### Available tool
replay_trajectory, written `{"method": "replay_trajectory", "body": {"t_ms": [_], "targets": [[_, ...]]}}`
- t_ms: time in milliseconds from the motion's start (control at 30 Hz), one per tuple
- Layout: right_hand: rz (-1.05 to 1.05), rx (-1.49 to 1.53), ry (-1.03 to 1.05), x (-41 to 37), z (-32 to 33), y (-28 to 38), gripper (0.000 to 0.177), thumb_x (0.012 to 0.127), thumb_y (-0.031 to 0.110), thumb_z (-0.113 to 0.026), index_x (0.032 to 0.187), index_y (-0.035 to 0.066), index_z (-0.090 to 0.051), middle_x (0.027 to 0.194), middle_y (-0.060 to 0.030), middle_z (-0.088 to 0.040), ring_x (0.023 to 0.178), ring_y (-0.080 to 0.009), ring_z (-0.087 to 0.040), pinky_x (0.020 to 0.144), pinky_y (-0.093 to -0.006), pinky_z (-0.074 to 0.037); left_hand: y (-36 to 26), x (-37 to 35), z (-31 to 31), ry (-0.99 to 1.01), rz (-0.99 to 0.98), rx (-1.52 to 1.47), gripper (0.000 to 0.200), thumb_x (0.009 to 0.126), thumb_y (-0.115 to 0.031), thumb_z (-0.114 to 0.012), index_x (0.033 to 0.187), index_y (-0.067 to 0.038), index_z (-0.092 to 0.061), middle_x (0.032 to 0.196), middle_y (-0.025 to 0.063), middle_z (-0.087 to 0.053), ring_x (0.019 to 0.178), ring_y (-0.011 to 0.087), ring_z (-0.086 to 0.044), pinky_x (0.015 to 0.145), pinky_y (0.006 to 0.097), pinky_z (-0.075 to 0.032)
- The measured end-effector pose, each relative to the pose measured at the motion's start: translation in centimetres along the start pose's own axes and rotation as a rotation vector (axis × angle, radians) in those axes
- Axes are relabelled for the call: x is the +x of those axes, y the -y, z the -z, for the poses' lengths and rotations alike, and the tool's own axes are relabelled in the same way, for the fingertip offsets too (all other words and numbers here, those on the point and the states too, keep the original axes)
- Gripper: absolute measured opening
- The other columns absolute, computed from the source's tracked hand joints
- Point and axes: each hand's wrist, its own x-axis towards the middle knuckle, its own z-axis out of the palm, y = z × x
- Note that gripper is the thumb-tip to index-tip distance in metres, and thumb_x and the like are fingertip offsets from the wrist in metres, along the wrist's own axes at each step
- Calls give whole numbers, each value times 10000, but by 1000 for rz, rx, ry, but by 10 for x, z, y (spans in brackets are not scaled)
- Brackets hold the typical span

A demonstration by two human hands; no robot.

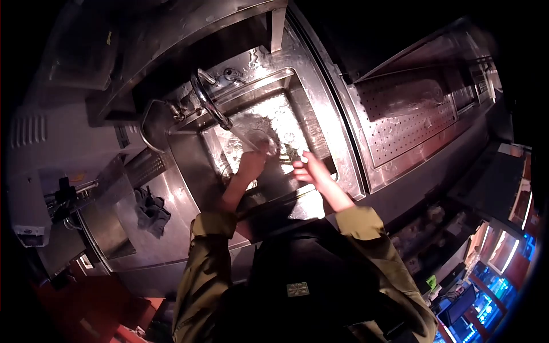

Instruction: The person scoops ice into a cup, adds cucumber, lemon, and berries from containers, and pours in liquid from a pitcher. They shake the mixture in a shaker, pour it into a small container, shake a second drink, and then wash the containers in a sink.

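Water runs from the curved metal faucet (pixel 209 103) into a stainless steel sink (pixel 311 111). Under the stream, my left hand (pixel 250 166) is closed around what looks like a clear, round-rimmed vessel (pixel 261 137); glare and splashing blur its shape. My right hand (pixel 313 170) hovers over the sink's right half, its fingers apart and curved toward the left hand. I see nothing held in it. A small dark, greenish patch lies near its fingertips, too blurred to name. Bright light reflects off the wet sink bottom.
A dark crumpled cloth (pixel 152 211) lies on the steel counter (pixel 177 220) to the left. Right of the sink is a perforated metal drain tray (pixel 406 114). A steel shelf (pixel 189 37) overhangs the back, and faucet knobs (pixel 231 74) sit behind the basin.
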Motion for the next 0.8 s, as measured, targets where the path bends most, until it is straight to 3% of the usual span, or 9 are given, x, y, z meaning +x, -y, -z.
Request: {"method": "replay_trajectory", "body": {"t_ms": [67, 233, 267, 333, 400, 433, 467, 533, 800], "targets": [[-393, 439, 298, 57, -24, -19, 650, 812, 541, -478, 1230, 52, -383, 1167, -189, -476, 1026, -315, -518, 900, -482, -415, -9, -2, 11, -134, -86, -84, 445, 739, -80, -525, 1159, 10, -410, 770, 163, -616, 555, 283, -622, 480, 382, -502], [-572, 1436, 630, 129, -73, -38, 710, 813, 652, -375, 1253, 95, -415, 1241, -85, -454, 1124, -308, -420, 923, -527, -358, 0, -18, 28, -56, -180, -87, 329, 753, -106, -545, 1063, -47, -453, 621, 127, -590, 616, 286, -622, 535, 369, -499], [-346, 1035, 562, 136, -69, -44, 674, 832, 626, -362, 1259, 106, -409, 1242, -77, -453, 1117, -318, -433, 903, -531, -377, 8, -23, 22, -91, -211, -89, 309, 758, -118, -551, 1048, -62, -459, 630, 129, -589, 620, 288, -619, 543, 369, -498], [-188, 996, 985, 137, -64, -46, 661, 848, 609, -341, 1264, 99, -398, 1256, -90, -439, 1123, -326, -443, 885, -526, -397, 1, -28, 48, -210, -40, -326, 155, 794, -203, -573, 874, -76, -537, 679, 114, -597, 637, 286, -604, 555, 375, -476], [-132, 900, 892, 135, -57, -43, 685, 831, 614, -373, 1276, 93, -392, 1271, -113, -432, 1125, -332, -454, 901, -525, -395, -1, -31, 56, -346, 158, -520, 173, 812, -244, -574, 775, -74, -578, 704, 102, -603, 649, 284, -598, 566, 381, -465], [-153, 828, 596, 118, -60, -29, 720, 807, 628, -416, 1285, 90, -392, 1281, -131, -431, 1125, -333, -460, 926, -526, -382, -4, -27, 55, -529, 264, -558, 254, 828, -250, -559, 668, -56, -598, 685, 99, -601, 634, 282, -594, 568, 388, -456], [-168, 746, 304, 101, -63, -16, 757, 782, 641, -458, 1294, 87, -393, 1290, -149, -431, 1124, -334, -466, 950, -527, -369, 8, -20, 41, -401, 480, -735, 255, 825, -263, -559, 690, -53, -615, 664, 106, -598, 633, 298, -588, 579, 406, -454], [-176, 719, 273, 95, -55, -8, 772, 791, 654, -426, 1294, 71, -379, 1295, -158, -418, 1148, -324, -458, 939, -509, -401, 18, 0, 30, -213, 568, -743, 274, 805, -291, -580, 695, -40, -606, 640, 114, -593, 644, 310, -587, 592, 406, -459], [-175, 756, 245, 110, -50, -13, 782, 805, 668, -371, 1320, 79, -338, 1290, -151, -405, 1161, -317, -431, 934, -476, -407, 28, 13, 11, -455, 619, -757, 234, 814, -214, -564, 983, -52, -552, 783, 123, -633, 742, 288, -616, 642, 375, -487]]}}
